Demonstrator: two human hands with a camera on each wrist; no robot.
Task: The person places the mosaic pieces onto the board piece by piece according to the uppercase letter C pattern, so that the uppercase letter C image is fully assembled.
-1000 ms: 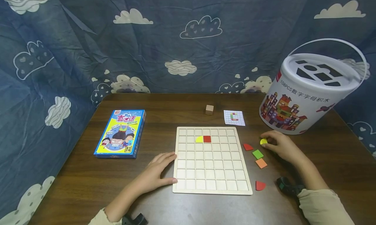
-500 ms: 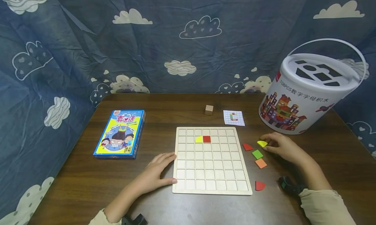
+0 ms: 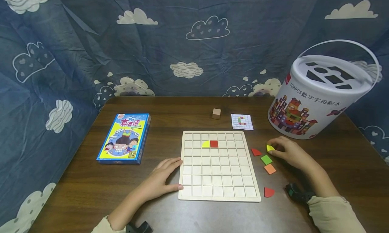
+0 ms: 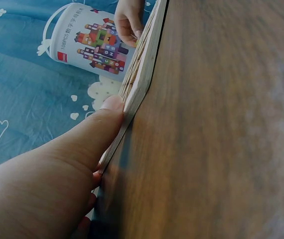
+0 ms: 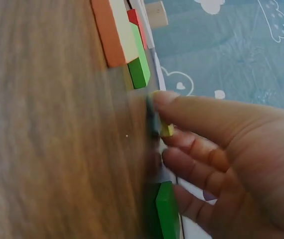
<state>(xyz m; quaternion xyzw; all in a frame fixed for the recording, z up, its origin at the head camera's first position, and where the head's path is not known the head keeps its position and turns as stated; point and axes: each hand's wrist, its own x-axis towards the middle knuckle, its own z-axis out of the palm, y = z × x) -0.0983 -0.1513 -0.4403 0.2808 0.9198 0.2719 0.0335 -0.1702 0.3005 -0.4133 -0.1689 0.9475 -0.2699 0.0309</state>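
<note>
My right hand [image 3: 289, 153] pinches a small yellow quarter-circle tile [image 3: 269, 148] between thumb and fingers, right of the wooden grid board [image 3: 217, 172]. In the right wrist view the yellow piece [image 5: 170, 130] is mostly hidden by the thumb, and a green tile [image 5: 168, 209] stands below the fingers. My left hand [image 3: 161, 180] rests along the board's left edge, fingers and thumb extended and touching it. Side by side on the board lie a yellow quarter-circle [image 3: 206, 144] and a red square [image 3: 214, 144]. Near my right hand are a red quarter-circle [image 3: 256, 152], a green square [image 3: 266, 159] and an orange square [image 3: 269, 169].
Another red quarter-circle [image 3: 268, 192] lies by the board's lower right corner. Behind the board are a wooden cube [image 3: 216, 113] and a pattern card [image 3: 242, 122]. A white bucket [image 3: 316, 101] stands at the back right, a blue-and-yellow box [image 3: 124, 138] at the left.
The yellow tile has turned in my right fingers, showing more of itself half a second ago than now. That hand has shifted slightly left. My left hand and the board stay put.
</note>
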